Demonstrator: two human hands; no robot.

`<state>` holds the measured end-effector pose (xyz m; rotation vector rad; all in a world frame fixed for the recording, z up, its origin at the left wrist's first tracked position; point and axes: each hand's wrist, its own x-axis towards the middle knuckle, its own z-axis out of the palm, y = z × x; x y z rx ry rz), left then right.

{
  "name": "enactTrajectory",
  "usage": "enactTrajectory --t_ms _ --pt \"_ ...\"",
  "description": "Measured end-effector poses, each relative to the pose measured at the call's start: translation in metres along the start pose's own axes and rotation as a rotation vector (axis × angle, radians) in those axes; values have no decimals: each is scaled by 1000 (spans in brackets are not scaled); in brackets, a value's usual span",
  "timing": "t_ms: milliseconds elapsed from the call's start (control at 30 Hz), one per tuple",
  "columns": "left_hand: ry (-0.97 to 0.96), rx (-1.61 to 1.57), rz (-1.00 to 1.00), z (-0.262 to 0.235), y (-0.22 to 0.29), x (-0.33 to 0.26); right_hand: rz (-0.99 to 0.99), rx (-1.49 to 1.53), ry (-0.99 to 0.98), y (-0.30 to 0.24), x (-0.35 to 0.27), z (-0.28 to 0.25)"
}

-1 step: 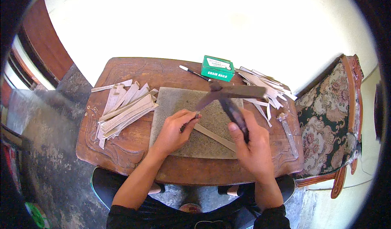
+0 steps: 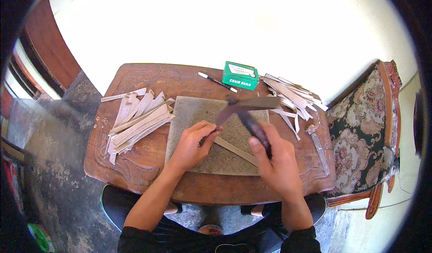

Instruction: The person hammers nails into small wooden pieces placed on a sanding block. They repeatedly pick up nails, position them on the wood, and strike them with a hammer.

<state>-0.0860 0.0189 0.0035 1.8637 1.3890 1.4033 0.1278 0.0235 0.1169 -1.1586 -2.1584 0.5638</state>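
My right hand (image 2: 278, 161) is closed round the dark handle of a hammer (image 2: 252, 104). The hammer's head, smeared by motion, is above the grey speckled slab (image 2: 193, 111). On that slab my left hand (image 2: 194, 146) is closed in a pinch, its fingertips on something small and dark that I cannot make out. A narrow beige strip (image 2: 236, 151) lies slantwise across the slab, one end at my left fingers and the other towards my right hand. The tapered end of the hammer head points at my left fingertips.
The carved wooden table (image 2: 198, 188) bears piles of strips at left (image 2: 139, 122) and right (image 2: 292, 93). A green box (image 2: 240, 76) and a marker (image 2: 217, 81) lie behind the slab. A pale bar-like tool (image 2: 318, 150) rests at right, near a floral chair (image 2: 360, 131).
The hammer and my right hand have shifted slightly left, and the hammer head has swung so that more of the marker shows. My left hand stays in place.
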Motion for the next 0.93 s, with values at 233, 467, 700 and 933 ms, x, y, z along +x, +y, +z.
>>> enactTrajectory --t_ms 233,467,700,933 --pt "0 -32 -19 1 5 -5 52 5 1 -9 -5 -4" --pt "14 -10 24 2 0 0 52 30 23 -2 -4 -2" --pt "34 -59 -14 2 0 0 203 287 40 21 -6 19" --pt "29 -178 -357 -3 -12 -1 530 776 36 62 -12 75"
